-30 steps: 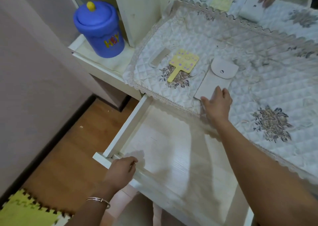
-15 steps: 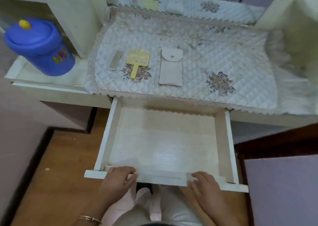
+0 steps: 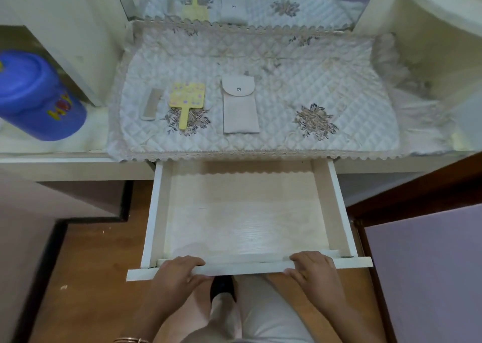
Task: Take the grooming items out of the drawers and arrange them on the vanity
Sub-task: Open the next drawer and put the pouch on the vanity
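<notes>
Now both hands — left hand [image 3: 177, 272], right hand [image 3: 313, 269] — curled over the open drawer [image 3: 242, 267] front; right was near centre. Comb [image 3: 150, 104], yellow brush [image 3: 186, 100], pouch [image 3: 240, 108] lie on the surface cloth [image 3: 326, 81]; blue jar [image 3: 39, 97] left.

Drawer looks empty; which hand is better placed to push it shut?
Neither alone: left hand and right hand both grip the white wooden drawer's front edge, evenly spaced.
</notes>
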Demonstrator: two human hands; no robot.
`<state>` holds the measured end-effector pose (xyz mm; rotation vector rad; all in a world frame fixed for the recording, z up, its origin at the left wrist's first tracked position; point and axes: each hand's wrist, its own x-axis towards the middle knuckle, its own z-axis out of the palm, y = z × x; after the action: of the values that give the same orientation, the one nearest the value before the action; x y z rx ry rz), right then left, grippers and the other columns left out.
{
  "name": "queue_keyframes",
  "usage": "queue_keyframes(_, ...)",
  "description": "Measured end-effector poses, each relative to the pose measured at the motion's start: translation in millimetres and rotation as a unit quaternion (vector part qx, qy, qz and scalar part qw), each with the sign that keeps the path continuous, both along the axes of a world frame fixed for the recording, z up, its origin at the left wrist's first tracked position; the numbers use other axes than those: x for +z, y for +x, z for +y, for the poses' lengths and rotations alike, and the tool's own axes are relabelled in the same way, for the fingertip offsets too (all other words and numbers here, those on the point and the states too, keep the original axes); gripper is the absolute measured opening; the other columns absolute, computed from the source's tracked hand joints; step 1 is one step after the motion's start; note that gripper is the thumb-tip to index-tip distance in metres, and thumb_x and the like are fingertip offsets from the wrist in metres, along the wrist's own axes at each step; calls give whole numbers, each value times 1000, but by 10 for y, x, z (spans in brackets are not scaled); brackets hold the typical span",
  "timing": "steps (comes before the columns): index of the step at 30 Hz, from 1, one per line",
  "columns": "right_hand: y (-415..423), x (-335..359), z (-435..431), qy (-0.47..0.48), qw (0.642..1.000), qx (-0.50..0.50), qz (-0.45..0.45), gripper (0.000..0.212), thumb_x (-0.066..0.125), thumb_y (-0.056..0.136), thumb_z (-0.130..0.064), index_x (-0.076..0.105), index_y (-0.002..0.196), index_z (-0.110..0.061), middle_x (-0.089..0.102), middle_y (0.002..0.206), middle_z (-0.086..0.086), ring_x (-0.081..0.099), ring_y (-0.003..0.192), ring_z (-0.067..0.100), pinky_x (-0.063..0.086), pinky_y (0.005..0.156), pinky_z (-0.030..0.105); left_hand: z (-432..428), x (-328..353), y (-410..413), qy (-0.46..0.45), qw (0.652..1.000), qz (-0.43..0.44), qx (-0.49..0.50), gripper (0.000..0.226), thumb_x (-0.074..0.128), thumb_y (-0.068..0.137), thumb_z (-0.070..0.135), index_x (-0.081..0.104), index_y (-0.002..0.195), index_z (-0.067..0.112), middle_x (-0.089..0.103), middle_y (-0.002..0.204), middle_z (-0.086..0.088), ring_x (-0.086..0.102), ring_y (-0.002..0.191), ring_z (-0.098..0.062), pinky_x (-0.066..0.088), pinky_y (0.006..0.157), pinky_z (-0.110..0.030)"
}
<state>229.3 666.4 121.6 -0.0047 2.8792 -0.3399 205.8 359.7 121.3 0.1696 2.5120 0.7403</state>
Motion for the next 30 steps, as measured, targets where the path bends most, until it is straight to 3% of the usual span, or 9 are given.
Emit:
queue_keyframes(5,-549,-16,30,9,1000,17,22,32,49,71,-56,67,82,-32,70,75,-16,68,70,6,53,64,24,72,-15,-494,-39,995,90,8,44,51,78,53,67,106,23,71,104,7,65,95,-12,48,85,-29)
queue_keyframes(7,-828,-14,37,22,999,26,26,44,37,75,-60,65,92,-30,71,84,-15,69,77,8,54,65,25,85,-34,-722,-62,989,135,8,46,45,72,53,72,90,20,75,85,5,70,77,-15,54,68,-31)
queue_keyframes(9,-1096,-13,39,21,998,27,54,44,51,75,-58,61,104,-27,69,97,-8,68,88,14,55,70,29,99,-43,-935,-79,984,156,17,46,43,72,52,71,85,18,74,78,3,70,73,-19,53,65,-29)
queue_keyframes(13,-1587,16,-24,40,992,13,122,80,81,55,-46,46,122,-20,62,121,8,47,117,24,51,88,42,222,12,-1350,-113,961,249,36,59,35,83,60,60,106,12,67,104,-7,50,99,-21,36,85,-28)
queue_keyframes(15,-1782,11,-26,49,985,27,163,89,82,54,-44,42,129,-19,50,132,8,35,122,24,35,102,43,295,56,-1507,-148,944,294,33,59,60,74,46,51,122,12,58,121,-13,44,112,-26,31,97,-36)
queue_keyframes(18,-1993,-23,-4,65,974,57,211,79,69,66,-48,38,133,-20,34,136,6,31,127,25,14,106,42,323,61,-1709,-175,937,300,49,89,84,55,33,45,131,11,51,130,-16,36,124,-31,23,106,-40)
queue_keyframes(21,-2173,-70,32,69,972,65,214,75,67,67,-48,40,131,-20,34,136,5,31,128,25,2,109,41,268,-26,-1878,-181,923,338,38,74,70,68,38,44,130,7,52,131,-17,34,126,-31,10,115,-35)
queue_keyframes(25,-2360,-101,25,62,969,61,230,67,78,61,-41,49,117,-19,52,124,7,36,119,26,17,104,46,288,-83,-2076,-177,933,309,51,72,85,57,26,51,119,8,58,119,-15,48,114,-35,41,98,-48)
queue_keyframes(30,-2505,-88,2,44,971,50,229,70,88,44,-18,49,102,-20,38,112,2,37,106,27,23,98,47,363,-59,-2202,-188,933,283,116,70,87,47,14,52,107,13,57,111,-15,39,109,-33,40,85,-51)
